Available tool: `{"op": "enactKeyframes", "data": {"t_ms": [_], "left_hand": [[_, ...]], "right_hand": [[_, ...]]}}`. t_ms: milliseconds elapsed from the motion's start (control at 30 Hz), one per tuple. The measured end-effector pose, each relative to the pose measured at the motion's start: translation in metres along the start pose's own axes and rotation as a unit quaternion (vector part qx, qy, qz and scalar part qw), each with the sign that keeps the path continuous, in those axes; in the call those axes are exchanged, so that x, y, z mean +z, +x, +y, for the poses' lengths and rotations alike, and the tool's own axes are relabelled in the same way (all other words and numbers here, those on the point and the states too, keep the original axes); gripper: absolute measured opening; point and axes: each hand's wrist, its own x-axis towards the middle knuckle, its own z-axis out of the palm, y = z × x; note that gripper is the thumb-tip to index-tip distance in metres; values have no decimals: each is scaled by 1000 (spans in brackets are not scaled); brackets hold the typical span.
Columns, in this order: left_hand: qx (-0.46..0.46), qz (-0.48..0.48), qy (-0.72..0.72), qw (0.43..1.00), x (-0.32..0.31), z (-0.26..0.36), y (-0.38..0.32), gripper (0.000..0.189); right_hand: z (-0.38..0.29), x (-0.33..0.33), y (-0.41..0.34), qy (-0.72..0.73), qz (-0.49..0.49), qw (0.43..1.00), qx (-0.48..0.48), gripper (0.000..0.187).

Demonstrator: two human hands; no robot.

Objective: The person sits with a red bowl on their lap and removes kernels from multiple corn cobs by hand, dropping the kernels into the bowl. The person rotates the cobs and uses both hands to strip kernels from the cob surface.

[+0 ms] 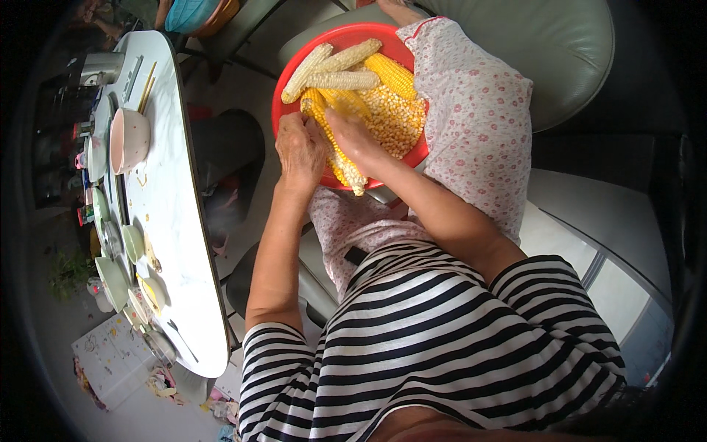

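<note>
A yellow ear of corn (339, 163) lies slantwise between my hands over a red plastic basket (280, 119), its pale, partly bare end toward me. My left hand (301, 145) grips it from the left side. Against its right side presses my right hand (353, 141), slightly blurred, with fingertips partly hidden. Loose kernels (395, 124) are heaped in the basket's right part. Three stripped cobs (342, 80) rest at the far side, beside another yellow ear (391, 75). One more yellow ear (345, 100) is partly covered by my right hand.
The basket sits by my patterned trouser legs (475, 127). To the left stands a white marble-look table (177, 221) with a pink bowl (131, 141), chopsticks (147, 88), and several green bowls (113, 282). A green-grey padded seat (563, 61) is at the upper right.
</note>
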Motion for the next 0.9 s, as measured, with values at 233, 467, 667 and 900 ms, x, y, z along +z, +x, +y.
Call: {"op": "enactKeyframes", "data": {"t_ms": [233, 467, 667, 900], "left_hand": [[87, 28, 44, 995, 0, -8, 2, 10], [-136, 32, -56, 989, 11, 1, -2, 16], [-233, -68, -145, 959, 0, -5, 6, 19], [-246, -10, -239, 939, 3, -9, 0, 18]], "right_hand": [[6, -2, 7, -168, 16, 970, -172, 57], [17, 1, 13, -244, 71, 929, -271, 60], [24, 3, 20, -170, 79, 966, -176, 58], [14, -4, 21, -112, 38, 977, -176, 60]]}}
